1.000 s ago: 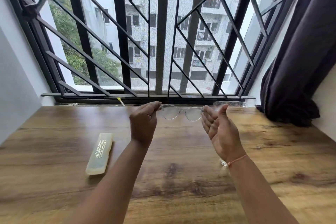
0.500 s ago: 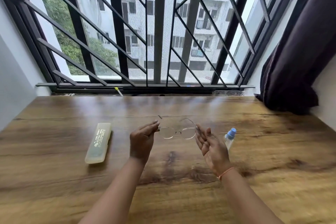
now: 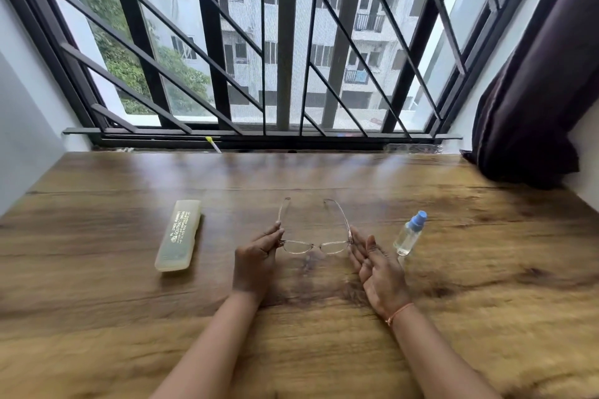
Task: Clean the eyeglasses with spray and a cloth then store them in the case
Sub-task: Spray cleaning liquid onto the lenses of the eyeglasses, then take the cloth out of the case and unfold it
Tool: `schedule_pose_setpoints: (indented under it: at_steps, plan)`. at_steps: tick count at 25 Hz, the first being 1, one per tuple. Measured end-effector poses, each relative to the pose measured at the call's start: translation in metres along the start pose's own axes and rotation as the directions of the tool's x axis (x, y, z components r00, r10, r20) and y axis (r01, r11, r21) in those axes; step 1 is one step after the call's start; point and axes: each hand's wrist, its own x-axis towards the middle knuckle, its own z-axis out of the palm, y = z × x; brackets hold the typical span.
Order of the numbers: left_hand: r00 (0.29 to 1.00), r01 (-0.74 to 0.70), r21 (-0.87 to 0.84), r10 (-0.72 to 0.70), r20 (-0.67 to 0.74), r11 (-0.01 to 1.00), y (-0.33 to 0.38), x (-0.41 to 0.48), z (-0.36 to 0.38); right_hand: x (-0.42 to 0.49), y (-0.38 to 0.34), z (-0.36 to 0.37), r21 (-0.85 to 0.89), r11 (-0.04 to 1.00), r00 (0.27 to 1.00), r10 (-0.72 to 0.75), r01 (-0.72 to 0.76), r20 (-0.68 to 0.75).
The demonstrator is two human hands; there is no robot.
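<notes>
Thin-rimmed clear eyeglasses (image 3: 313,244) sit low over the wooden table (image 3: 486,285) with both temples unfolded and pointing away from me. My left hand (image 3: 256,261) pinches the frame at its left hinge. My right hand (image 3: 376,266) is palm-up with fingers spread, its fingertips touching the right hinge. A small clear spray bottle (image 3: 409,233) with a blue nozzle stands just right of my right hand. A pale yellow closed glasses case (image 3: 178,234) lies to the left of my left hand. No cloth is visible.
A barred window (image 3: 285,42) runs along the table's far edge, with a small yellow-tipped stick (image 3: 214,144) on its sill. A dark curtain (image 3: 534,91) hangs at the far right corner. A pale wall borders the left side.
Both hands have brought the eyeglasses down from window height to just above the table. The view has tilted down, and the spray bottle has come into sight.
</notes>
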Motion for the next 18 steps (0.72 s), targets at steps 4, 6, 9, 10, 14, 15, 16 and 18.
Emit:
schedule_pose_setpoints:
  at_steps: [4, 6, 9, 10, 14, 15, 16, 18]
  plan:
    - [0.997, -0.039, 0.072, 0.035, 0.062, 0.997, 0.001, -0.003, 0.000, -0.001, 0.001, 0.003, -0.038, 0.999, 0.999, 0.020, -0.021, -0.034]
    - [0.997, -0.030, 0.095, 0.023, 0.075, 0.995, 0.003, -0.005, -0.002, -0.002, 0.002, 0.005, -0.048, 0.999, 0.999, 0.011, -0.013, -0.044]
    - [0.996, -0.034, 0.108, 0.025, 0.082, 0.994, 0.004, -0.006, -0.001, -0.005, 0.002, 0.004, -0.048, 0.999, 0.999, 0.006, -0.009, -0.054]
    - [0.996, -0.033, 0.107, 0.024, 0.085, 0.994, 0.005, -0.006, -0.001, -0.005, 0.001, 0.004, -0.045, 0.999, 0.999, 0.005, -0.007, -0.051]
    - [0.994, -0.033, 0.118, 0.020, 0.107, 0.992, 0.008, -0.006, -0.006, -0.006, 0.001, 0.002, -0.052, 0.999, 0.999, -0.014, 0.011, -0.047]
    - [0.995, -0.039, 0.137, 0.026, 0.097, 0.990, 0.007, -0.007, -0.009, -0.006, 0.002, 0.002, -0.061, 0.998, 0.999, -0.015, 0.012, -0.049]
    - [0.997, -0.044, 0.157, 0.033, 0.075, 0.987, 0.007, -0.008, -0.013, -0.007, 0.002, 0.002, -0.072, 0.997, 0.998, -0.011, 0.007, -0.058]
    - [0.999, -0.038, 0.182, 0.044, -0.026, 0.982, 0.009, -0.012, -0.027, -0.011, -0.001, 0.008, -0.162, 0.986, 0.996, -0.055, 0.043, -0.073]
